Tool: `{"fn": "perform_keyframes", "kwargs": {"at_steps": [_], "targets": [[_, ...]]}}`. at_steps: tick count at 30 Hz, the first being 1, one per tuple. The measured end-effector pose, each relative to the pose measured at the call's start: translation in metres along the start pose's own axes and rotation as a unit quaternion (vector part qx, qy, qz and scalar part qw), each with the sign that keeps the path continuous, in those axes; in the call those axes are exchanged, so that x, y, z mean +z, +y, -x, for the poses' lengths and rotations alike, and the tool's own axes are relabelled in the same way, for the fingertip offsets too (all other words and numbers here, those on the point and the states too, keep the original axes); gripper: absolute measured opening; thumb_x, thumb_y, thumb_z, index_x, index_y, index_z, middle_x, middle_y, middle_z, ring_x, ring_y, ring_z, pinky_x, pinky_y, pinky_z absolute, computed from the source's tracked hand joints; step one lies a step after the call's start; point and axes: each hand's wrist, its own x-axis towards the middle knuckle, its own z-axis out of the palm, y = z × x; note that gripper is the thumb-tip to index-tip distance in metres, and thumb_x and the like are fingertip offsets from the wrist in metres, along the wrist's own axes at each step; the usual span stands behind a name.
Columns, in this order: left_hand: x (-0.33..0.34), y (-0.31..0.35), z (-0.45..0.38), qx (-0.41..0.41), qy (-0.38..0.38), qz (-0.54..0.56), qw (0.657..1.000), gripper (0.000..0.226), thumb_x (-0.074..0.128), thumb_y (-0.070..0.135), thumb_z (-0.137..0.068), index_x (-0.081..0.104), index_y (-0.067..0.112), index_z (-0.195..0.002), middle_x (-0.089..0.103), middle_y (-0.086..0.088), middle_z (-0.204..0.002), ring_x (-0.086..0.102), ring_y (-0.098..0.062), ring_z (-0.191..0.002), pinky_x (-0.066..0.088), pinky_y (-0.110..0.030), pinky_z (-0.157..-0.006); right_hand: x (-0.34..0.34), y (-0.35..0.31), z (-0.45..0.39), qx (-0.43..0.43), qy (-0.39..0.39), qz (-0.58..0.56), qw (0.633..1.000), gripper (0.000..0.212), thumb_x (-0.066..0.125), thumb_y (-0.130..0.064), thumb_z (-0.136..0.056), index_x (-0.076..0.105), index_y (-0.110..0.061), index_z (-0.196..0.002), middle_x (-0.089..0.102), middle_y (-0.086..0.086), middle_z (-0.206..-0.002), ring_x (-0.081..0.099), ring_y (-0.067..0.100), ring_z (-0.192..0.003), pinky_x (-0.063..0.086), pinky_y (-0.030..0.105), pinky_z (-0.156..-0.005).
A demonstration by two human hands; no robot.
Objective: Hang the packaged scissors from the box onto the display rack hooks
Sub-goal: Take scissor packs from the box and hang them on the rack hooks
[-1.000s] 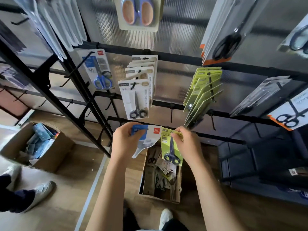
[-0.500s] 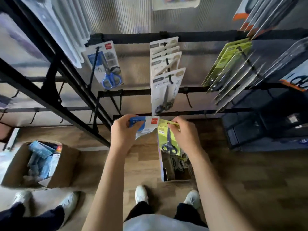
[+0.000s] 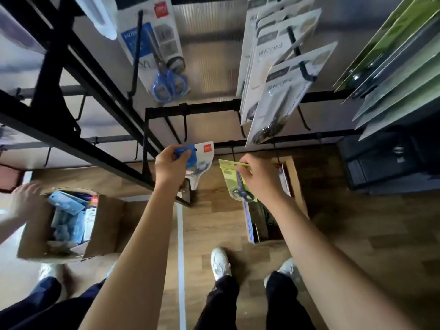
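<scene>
On the floor, box (image 3: 294,177) of scissors, left hand (image 3: 170,166) gripping blue pack (image 3: 200,160), right hand (image 3: 258,179) pinching green pack (image 3: 229,172).

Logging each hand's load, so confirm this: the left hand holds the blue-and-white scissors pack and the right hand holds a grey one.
Not quite. The head view shows the right hand pinching a yellow-green scissors pack, not a grey one. The left hand does hold the blue-and-white scissors pack.
</scene>
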Motion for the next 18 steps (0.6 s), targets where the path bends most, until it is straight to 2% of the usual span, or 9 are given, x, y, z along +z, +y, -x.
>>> {"fn": "perform_keyframes", "kwargs": {"at_steps": [3, 6, 9, 14, 18], "targets": [[0.003, -0.015, -0.026, 0.004, -0.020, -0.002, 1.000, 0.010, 0.060, 0.010, -0.090, 0.061, 0.010, -0.100, 0.060, 0.000, -0.089, 0.059, -0.010, -0.083, 0.050, -0.019, -0.073, 0.018, 0.011, -0.009, 0.004, 0.009, -0.012, 1.000, 0.014, 0.055, -0.024, -0.091, 0.062, -0.013, -0.086, 0.066, 0.004, -0.079, 0.059, 0.024, -0.073, 0.039, 0.034, -0.060], [0.001, -0.025, -0.050, 0.009, -0.021, -0.015, 1.000, 0.018, 0.060, 0.011, -0.091, 0.061, 0.008, -0.109, 0.061, -0.002, -0.098, 0.058, -0.011, -0.090, 0.049, -0.017, -0.072, 0.033, 0.022, -0.021, 0.001, -0.001, -0.006, 1.000, 0.014, 0.055, -0.025, -0.092, 0.061, -0.015, -0.084, 0.063, 0.001, -0.073, 0.057, 0.021, -0.068, 0.034, 0.031, -0.053], [-0.002, -0.031, -0.060, 0.025, -0.038, -0.002, 0.999, 0.018, 0.059, 0.011, -0.091, 0.061, 0.011, -0.109, 0.061, 0.006, -0.090, 0.059, -0.003, -0.083, 0.050, -0.014, -0.070, 0.045, 0.028, -0.033, -0.014, -0.001, -0.004, 1.000, 0.015, 0.055, -0.025, -0.092, 0.062, -0.016, -0.084, 0.058, -0.004, -0.070, 0.055, 0.020, -0.065, 0.027, 0.029, -0.050], [-0.007, -0.042, -0.068, 0.073, -0.030, 0.030, 0.996, 0.013, 0.058, 0.010, -0.092, 0.062, 0.011, -0.104, 0.058, 0.008, -0.081, 0.059, 0.007, -0.068, 0.048, -0.009, -0.062, 0.060, 0.035, -0.045, -0.048, 0.044, -0.011, 0.998, 0.017, 0.056, -0.025, -0.093, 0.064, -0.010, -0.091, 0.067, 0.006, -0.075, 0.061, 0.023, -0.067, 0.044, 0.035, -0.054], [-0.001, -0.040, -0.077, 0.085, -0.032, 0.023, 0.996, 0.012, 0.057, 0.010, -0.092, 0.061, 0.013, -0.103, 0.058, 0.010, -0.080, 0.058, 0.014, -0.065, 0.046, -0.006, -0.060, 0.065, 0.037, -0.051, -0.052, 0.094, -0.027, 0.994, 0.015, 0.058, -0.021, -0.092, 0.064, -0.008, -0.090, 0.068, 0.006, -0.074, 0.061, 0.021, -0.063, 0.041, 0.031, -0.052]]}}
